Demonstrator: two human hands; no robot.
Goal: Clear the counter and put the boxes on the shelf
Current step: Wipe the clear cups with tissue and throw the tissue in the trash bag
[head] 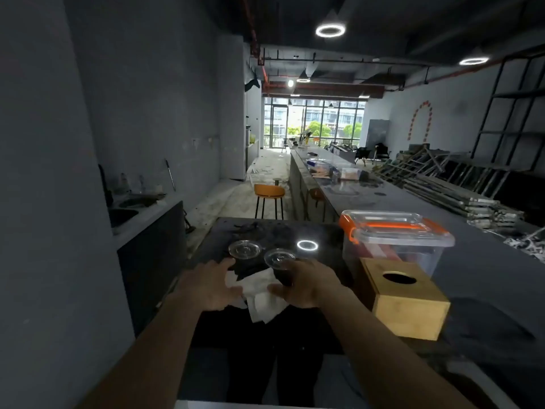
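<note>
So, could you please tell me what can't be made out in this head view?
- Contents of the clear storage box: blurred behind its walls.
- Cup: its body is hidden by the right hand.
- White paper: partly covered by the left hand.
- Far counter items: too small.

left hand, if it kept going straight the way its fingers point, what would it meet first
Most likely the nearer clear plastic lid on the dark counter, just beyond the left hand fingertips. Depth is hard to judge, so the hand might pass above it.
</note>
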